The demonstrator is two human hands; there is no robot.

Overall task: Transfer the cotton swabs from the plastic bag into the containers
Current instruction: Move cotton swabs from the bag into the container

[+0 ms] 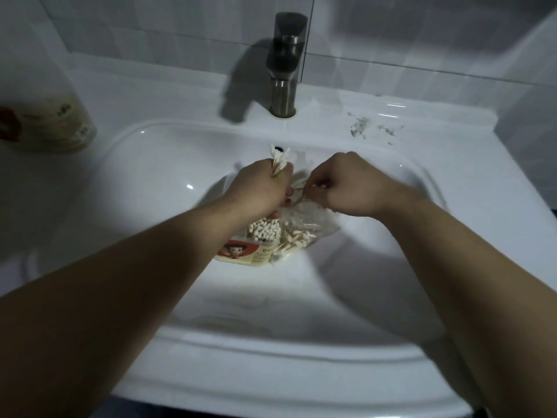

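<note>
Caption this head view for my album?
Left hand grips a swab bunch while right hand pinches loose swabs above the plastic bag in the sink.

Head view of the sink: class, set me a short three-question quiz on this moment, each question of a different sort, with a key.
1. True or false: the left hand grips a bundle of cotton swabs.
2. Where does the plastic bag lie? A) on the faucet B) in the sink basin C) on the floor
3. Fill in: the labelled container beside the bag already holds ____.
Key: 1 true; 2 B; 3 cotton swabs.
</note>
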